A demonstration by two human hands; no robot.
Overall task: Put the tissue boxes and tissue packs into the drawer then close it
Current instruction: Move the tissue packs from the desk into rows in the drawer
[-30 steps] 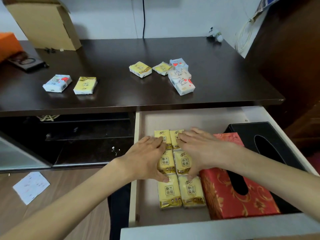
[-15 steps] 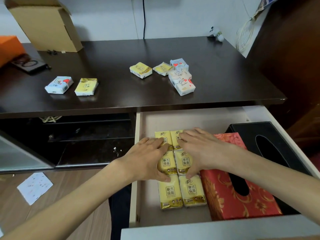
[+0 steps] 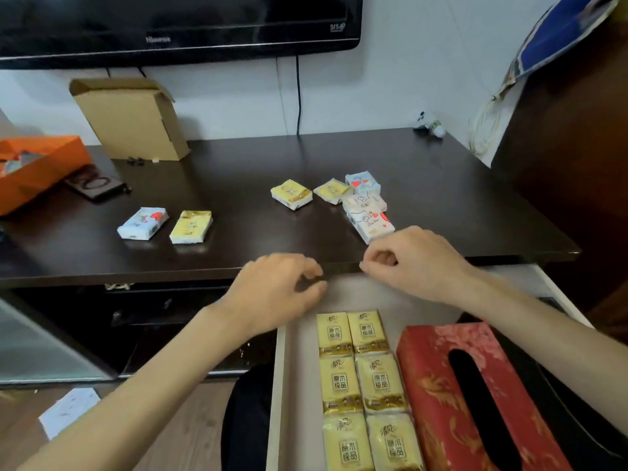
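Tissue packs [image 3: 370, 223] on the far tabletop [image 3: 238, 185] are light and squishy; pinch one gently by its sides. Your left hand [image 3: 275, 294] and right hand [image 3: 414, 263] are loosely curled, holding nothing, above the drawer [image 3: 299, 334].

Soft, even indoor light; faint sheen on the dark tabletop [image 3: 238, 185]; wide-angle bowing at edges, slight blur

Six yellow tissue packs [image 3: 363, 382] lie flat in two columns in the open drawer [image 3: 299, 368], touching a red floral tissue box [image 3: 438, 385] beside a black tissue box [image 3: 571, 426], while seven small packs [image 3: 368, 217] remain scattered on the dark tabletop [image 3: 238, 178].
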